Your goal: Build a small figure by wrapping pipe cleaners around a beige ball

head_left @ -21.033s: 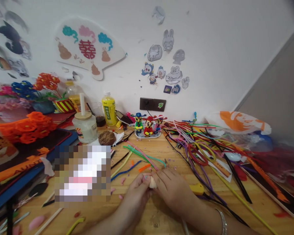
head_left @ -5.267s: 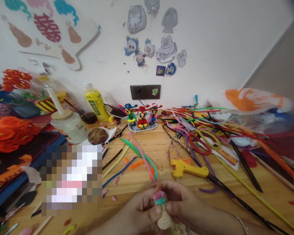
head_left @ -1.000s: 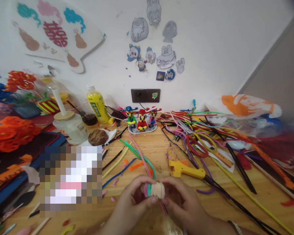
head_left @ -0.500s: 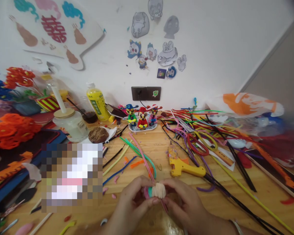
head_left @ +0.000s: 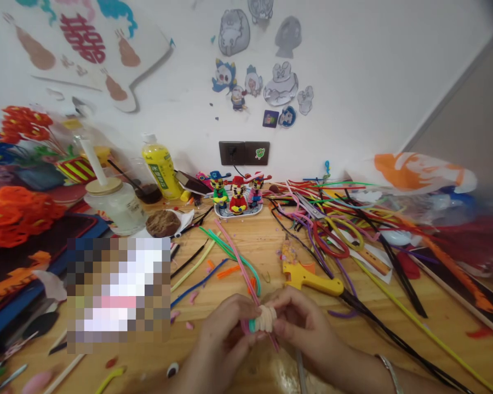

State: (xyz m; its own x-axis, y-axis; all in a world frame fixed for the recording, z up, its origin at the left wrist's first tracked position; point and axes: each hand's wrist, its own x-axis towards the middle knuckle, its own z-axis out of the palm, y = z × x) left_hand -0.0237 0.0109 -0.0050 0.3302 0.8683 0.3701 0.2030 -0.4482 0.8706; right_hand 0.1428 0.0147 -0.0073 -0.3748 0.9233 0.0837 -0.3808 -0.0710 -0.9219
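Note:
Between my two hands is a small roll of wound pipe cleaner (head_left: 267,318), cream on the right with teal and purple bands on the left. My left hand (head_left: 225,331) pinches its left end between thumb and fingers. At the right end, the thumb and fingertips of my right hand (head_left: 302,323) are closed on the cream coils. A pink pipe cleaner (head_left: 240,260) stretches away from the roll toward the back, and its other end shows below the roll. Teal pipe cleaners (head_left: 238,260) lie just beyond my hands.
A yellow hot glue gun (head_left: 316,282) lies right of centre, near red-handled scissors (head_left: 331,241) and a heap of colourful pipe cleaners. Three figurines (head_left: 238,197) stand on a small tray at the back. A yellow bottle (head_left: 162,169) and a glass jar (head_left: 117,208) stand left.
My right hand has turned slightly, with its fingers shifting on the cream coils. The left hand keeps its pinch. The whole view has moved a little.

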